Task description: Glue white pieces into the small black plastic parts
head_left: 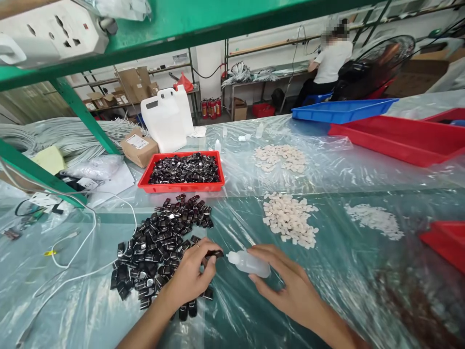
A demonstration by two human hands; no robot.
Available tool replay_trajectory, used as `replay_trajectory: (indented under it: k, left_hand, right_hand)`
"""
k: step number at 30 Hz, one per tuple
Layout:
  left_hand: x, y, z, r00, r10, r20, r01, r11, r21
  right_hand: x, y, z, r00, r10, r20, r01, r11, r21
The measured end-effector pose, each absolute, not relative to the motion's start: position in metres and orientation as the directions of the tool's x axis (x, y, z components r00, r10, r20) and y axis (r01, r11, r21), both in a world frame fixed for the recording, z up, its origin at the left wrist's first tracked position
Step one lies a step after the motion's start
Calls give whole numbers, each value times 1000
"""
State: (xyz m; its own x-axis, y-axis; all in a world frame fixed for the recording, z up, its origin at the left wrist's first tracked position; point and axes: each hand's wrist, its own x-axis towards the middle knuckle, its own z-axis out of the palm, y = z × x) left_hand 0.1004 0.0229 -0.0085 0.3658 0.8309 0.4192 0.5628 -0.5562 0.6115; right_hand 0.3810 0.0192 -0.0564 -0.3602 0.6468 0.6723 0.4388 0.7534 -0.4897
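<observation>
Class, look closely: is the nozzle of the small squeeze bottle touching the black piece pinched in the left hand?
Cannot tell. In the head view the squeeze bottle, held by the right hand, points at the black piece in the left hand; any gap is unclear.

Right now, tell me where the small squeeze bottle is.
The squeeze bottle lies low in the centre of the head view, held in the right hand, nozzle toward the left hand.

Our right palm (290, 286) hides the back end of the dropper bottle (250, 264), our forearms run off the lower edge, and the red tray (445, 242) is cut by the right edge.
</observation>
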Motion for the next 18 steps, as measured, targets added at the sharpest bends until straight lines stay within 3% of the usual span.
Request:
replay_trajectory:
  k: [13,18]
  left_hand:
    - [104,19,-2,411,774,482,489,-634,600]
    - [106,19,4,436,774,459,488,-632,602]
  right_hand:
    - [392,9,-54,-425,614,666,495,773,-397]
    - [390,-5,-54,-305,642,704,468,744,-477]
